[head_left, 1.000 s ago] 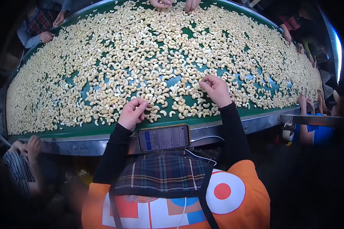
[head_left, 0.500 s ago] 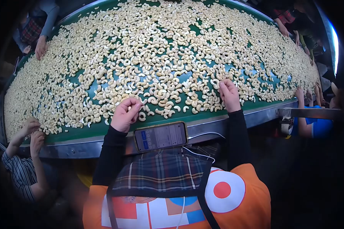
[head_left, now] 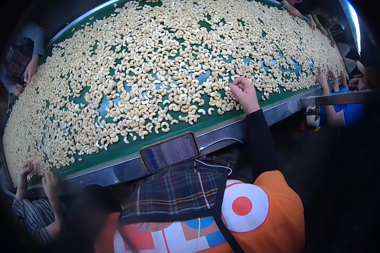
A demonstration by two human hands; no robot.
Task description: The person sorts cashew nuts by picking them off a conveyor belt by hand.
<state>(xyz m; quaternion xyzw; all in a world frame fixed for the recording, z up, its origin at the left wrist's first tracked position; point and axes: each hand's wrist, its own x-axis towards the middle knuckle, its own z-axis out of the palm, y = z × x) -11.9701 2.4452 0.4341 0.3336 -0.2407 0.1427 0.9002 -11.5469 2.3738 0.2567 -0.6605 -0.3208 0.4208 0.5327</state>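
Note:
Pale curved cashew nuts [head_left: 143, 92] lie spread over a wide green belt [head_left: 101, 157]. My right hand [head_left: 245, 93] is over the nuts near the belt's front edge, right of the middle. Its thumb and fingertips are bent together, and whatever they may hold is too small to make out. My left hand does not show; only a blurred dark area is at the lower left of my body. A lit phone [head_left: 169, 152] with a white cable rests at the metal rim in front of me.
A metal rim [head_left: 126, 169] runs along the belt's front. Co-workers' hands are at the lower left [head_left: 50, 185], upper left [head_left: 31, 71], upper right [head_left: 292, 9] and right [head_left: 323, 80]. A metal bar [head_left: 340, 98] juts out at the right.
My left hand has dropped out of view from above the nuts. My right hand stays over the nuts, slightly left and higher in view. The view has tilted, and the co-workers' hands have shifted.

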